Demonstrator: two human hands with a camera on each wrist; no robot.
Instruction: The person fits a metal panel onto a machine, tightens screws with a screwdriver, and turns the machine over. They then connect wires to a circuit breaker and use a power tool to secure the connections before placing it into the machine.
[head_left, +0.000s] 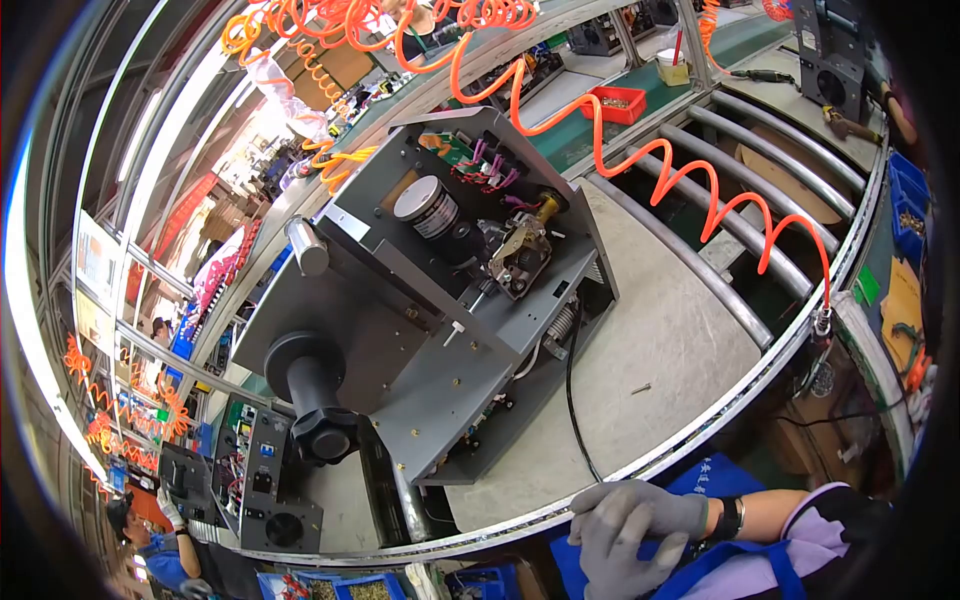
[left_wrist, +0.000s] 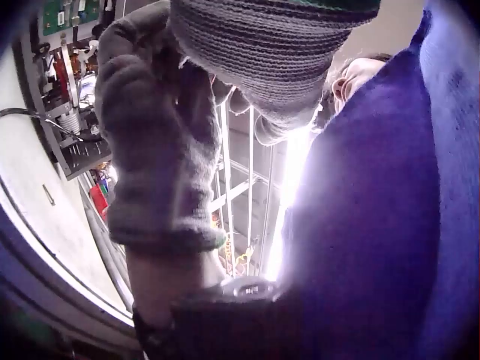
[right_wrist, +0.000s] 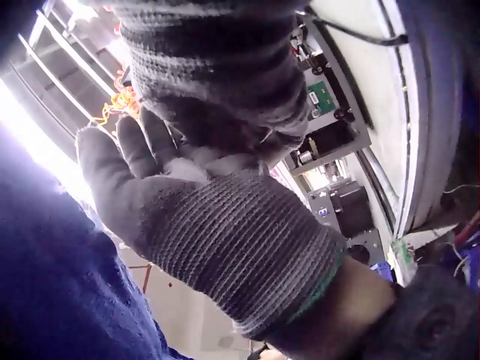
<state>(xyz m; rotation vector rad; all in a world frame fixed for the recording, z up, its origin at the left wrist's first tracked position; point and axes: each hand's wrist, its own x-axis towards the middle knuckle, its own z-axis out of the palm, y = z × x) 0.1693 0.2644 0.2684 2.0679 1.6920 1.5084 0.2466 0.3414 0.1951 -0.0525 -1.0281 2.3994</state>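
Machine housing point(head_left: 430, 330) of dark grey sheet metal stands on the bench point(head_left: 680, 300), just beyond the hands. Its upper bay shows a cylindrical motor point(head_left: 427, 206) with a white label, a green circuit board point(head_left: 445, 150), purple wires point(head_left: 487, 165) and a brassy metal mechanism point(head_left: 522, 255). A black knobbed hub point(head_left: 312, 395) and a bare metal roller point(head_left: 308, 248) project from the flat panel; a black cable point(head_left: 577, 430) trails over the bench.

The label's print is too small to read, and the parts beneath the lower plate are mostly covered and dim. Both wrist views crop the housing.

The gloved right hand point(head_left: 660, 505) and left hand point(head_left: 622, 562) touch each other in front of the bench. Several right fingers extend loosely, gripping nothing visible; the left fingertips are hidden, so I cannot tell whether they grip. The left wrist is cut off in the head view.
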